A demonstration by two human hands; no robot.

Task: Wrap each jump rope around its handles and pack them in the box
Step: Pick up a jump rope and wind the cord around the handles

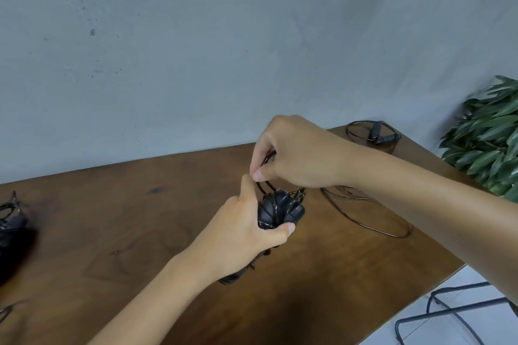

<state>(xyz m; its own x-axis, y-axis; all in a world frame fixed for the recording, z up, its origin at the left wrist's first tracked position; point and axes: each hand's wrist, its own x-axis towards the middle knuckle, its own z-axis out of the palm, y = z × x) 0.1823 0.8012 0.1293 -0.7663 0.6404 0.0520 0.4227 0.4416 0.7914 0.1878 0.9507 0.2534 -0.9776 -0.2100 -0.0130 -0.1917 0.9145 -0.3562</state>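
Only the head view here, so one angle to go on. The left hand is wrapped tight around a pair of black plastic jump rope handles with thin black cord already coiled round them, held just above the brown wooden surface. The right hand is closed in a pinch on a small loop of that same cord, right above the bundle.

What worries me: the loose tail of cord lies in a big loop on the surface to the right, so if it snags or the pinch slips, I reckon the coils spring loose and it's a redo. Tucking the end too loosely would do the same later.

Another unwrapped black jump rope sits at the far right corner, well apart. Something dark at the left edge might be finished bundles; too blurry to say. I can't see the box at all.
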